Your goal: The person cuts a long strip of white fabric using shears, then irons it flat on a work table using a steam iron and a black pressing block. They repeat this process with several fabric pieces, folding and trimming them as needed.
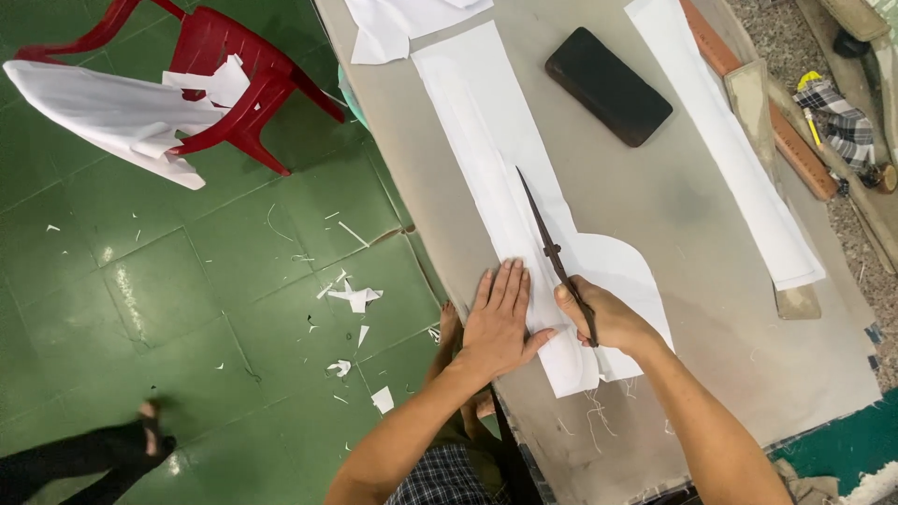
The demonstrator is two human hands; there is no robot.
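Note:
A long white fabric piece (486, 140) lies along the grey table (683, 215), widening into a rounded lobe near me. My left hand (499, 318) presses flat on its near end, fingers together. My right hand (603, 316) grips the handles of long dark scissors (541, 224). The blades look closed and point away from me along the fabric. The two hands are close together, almost touching at the thumbs.
A black rectangular block (608, 86) rests on the table further off. A second white strip (725, 140) lies beside wooden rulers (762, 98) at the right. A red plastic chair (220, 79) draped with white cloth stands on the green floor with scraps. Another person's foot (150, 425) is lower left.

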